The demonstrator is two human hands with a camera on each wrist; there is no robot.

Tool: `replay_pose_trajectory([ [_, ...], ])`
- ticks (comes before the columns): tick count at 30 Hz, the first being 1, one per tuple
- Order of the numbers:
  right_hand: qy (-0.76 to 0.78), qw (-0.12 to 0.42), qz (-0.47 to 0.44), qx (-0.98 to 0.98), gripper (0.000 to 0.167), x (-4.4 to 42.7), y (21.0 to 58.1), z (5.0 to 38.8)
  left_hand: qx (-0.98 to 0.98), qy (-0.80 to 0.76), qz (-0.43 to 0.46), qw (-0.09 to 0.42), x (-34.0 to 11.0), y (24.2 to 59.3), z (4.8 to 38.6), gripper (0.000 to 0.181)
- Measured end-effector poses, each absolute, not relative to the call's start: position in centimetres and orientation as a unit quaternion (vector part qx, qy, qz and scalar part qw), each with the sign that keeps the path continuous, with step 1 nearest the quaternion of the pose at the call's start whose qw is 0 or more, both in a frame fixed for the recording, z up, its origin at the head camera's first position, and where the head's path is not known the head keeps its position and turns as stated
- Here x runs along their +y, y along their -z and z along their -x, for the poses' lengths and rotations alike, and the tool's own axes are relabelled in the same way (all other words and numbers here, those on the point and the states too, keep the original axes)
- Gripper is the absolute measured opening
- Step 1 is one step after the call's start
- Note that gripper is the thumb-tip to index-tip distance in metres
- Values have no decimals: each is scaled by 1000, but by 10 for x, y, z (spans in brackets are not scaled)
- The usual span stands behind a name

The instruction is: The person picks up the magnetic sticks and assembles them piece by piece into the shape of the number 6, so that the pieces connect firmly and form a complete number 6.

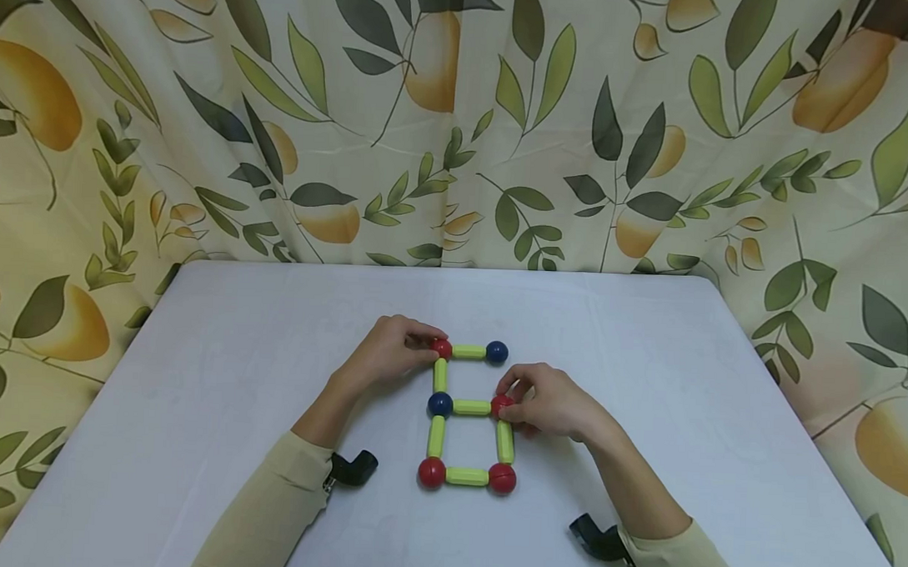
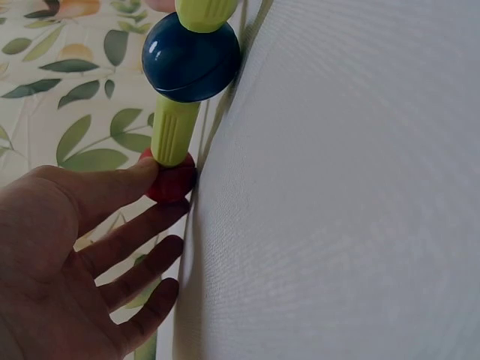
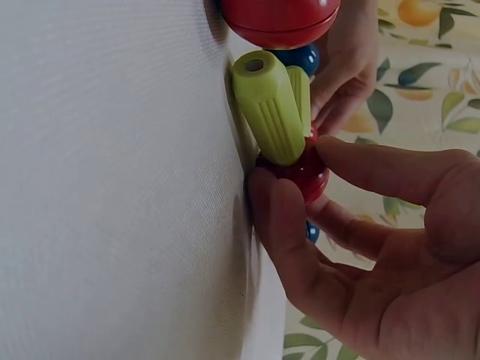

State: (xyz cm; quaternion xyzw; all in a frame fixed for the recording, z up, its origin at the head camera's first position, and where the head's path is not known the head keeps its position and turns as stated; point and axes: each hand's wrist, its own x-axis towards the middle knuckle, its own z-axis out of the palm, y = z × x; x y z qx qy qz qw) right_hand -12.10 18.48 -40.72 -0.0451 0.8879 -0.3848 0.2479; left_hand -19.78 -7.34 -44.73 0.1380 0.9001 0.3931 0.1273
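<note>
Red and blue balls and yellow-green magnetic rods form a figure on the table. My left hand (image 1: pixel 397 348) pinches the top-left red ball (image 1: pixel 442 348) between thumb and fingers; one rod (image 1: pixel 469 352) runs from it to a blue ball (image 1: pixel 497 353), another down to a second blue ball (image 2: pixel 191 56). My right hand (image 1: pixel 555 401) pinches the middle-right red ball (image 3: pixel 304 176). Its lower rod (image 3: pixel 266 109) shows a bare end, a small gap from the bottom-right red ball (image 3: pixel 281 22). Another red ball (image 1: pixel 431 473) marks the bottom-left corner.
A white cloth covers the table (image 1: pixel 234 351). Behind it hangs a curtain (image 1: pixel 399 148) printed with fruit and leaves. Black wrist cameras (image 1: pixel 354 469) sit at both sleeves.
</note>
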Motion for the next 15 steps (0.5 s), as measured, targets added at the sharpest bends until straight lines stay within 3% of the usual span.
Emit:
replay_pose_trajectory([
  [15, 418, 248, 25, 873, 20, 186, 413, 123, 899, -395, -139, 126, -74, 446, 197, 32],
])
